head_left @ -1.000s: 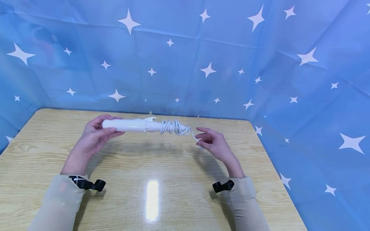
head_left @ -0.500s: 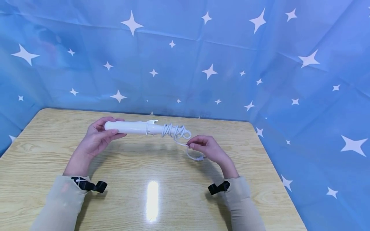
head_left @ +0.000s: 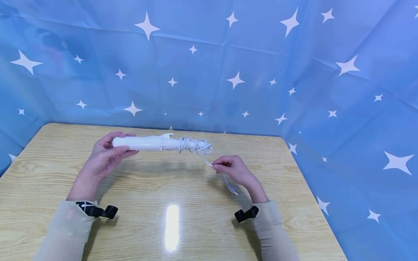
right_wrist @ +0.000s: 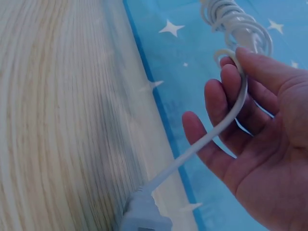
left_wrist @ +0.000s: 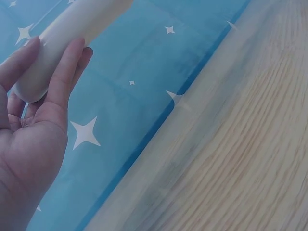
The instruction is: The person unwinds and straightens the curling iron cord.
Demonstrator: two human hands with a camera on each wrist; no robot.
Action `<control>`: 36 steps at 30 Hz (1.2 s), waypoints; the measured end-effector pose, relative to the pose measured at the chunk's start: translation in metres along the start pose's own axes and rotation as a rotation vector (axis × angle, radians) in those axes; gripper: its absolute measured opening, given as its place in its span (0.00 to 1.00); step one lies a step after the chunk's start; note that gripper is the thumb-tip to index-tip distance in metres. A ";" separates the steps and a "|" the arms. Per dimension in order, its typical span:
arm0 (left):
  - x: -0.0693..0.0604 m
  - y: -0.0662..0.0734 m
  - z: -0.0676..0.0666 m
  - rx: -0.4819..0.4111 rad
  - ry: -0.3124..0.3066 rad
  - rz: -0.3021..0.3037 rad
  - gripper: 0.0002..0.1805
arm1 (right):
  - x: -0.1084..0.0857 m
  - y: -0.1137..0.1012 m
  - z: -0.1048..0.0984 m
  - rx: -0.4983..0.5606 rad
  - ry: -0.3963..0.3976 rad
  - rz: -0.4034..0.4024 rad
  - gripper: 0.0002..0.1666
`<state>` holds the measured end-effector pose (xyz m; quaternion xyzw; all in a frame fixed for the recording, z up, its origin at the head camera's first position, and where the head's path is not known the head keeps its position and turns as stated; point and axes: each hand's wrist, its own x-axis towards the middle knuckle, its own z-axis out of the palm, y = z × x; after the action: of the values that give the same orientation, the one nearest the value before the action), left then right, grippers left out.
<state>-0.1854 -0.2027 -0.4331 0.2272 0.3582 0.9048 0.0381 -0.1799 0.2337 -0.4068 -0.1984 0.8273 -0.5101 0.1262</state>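
A white wand-shaped appliance (head_left: 143, 143) is held level above the table. The left hand (head_left: 103, 157) grips its thick left end; in the left wrist view the hand (left_wrist: 41, 125) has thumb and fingers round the white barrel (left_wrist: 57, 43). Grey-white cord (head_left: 192, 145) is wound in loops round the thin right end. The right hand (head_left: 236, 170) pinches the loose cord, and its plug (head_left: 233, 190) hangs below the fingers. In the right wrist view the right hand (right_wrist: 269, 130) has the cord (right_wrist: 211, 134) between thumb and fingertips, with the plug (right_wrist: 144, 214) at lower left.
A light wood-grain table (head_left: 202, 221) lies under both hands, with a bright light reflection near its middle. Blue cloth with white stars (head_left: 202, 65) stands behind the table and along its right side. Black wrist cameras (head_left: 106, 211) sit on both sleeves.
The right hand has moved left and slightly down and pinches the cord nearer the wand. A length of cord with the plug now dangles below it. The left hand keeps its grip, nearly still.
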 end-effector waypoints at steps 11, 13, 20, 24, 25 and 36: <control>-0.002 0.007 -0.001 -0.005 0.017 0.026 0.24 | -0.012 0.010 -0.019 -0.041 0.034 0.066 0.14; -0.002 0.007 -0.001 -0.008 0.019 0.021 0.24 | -0.014 0.011 -0.022 -0.036 0.043 0.069 0.14; -0.003 0.006 -0.002 0.000 0.026 0.015 0.25 | -0.018 0.013 -0.025 -0.043 0.056 0.089 0.12; -0.002 0.007 -0.002 -0.016 0.010 0.021 0.24 | -0.016 0.015 -0.022 -0.065 0.044 0.095 0.12; -0.002 0.007 -0.002 -0.024 0.005 0.025 0.24 | -0.015 0.016 -0.021 -0.063 0.037 0.097 0.12; -0.003 0.010 -0.003 -0.022 -0.025 0.018 0.24 | -0.004 0.012 -0.010 -0.024 0.011 0.071 0.18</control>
<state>-0.1825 -0.2126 -0.4294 0.2415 0.3457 0.9060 0.0368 -0.1830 0.2485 -0.4134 -0.1674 0.8406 -0.4966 0.1374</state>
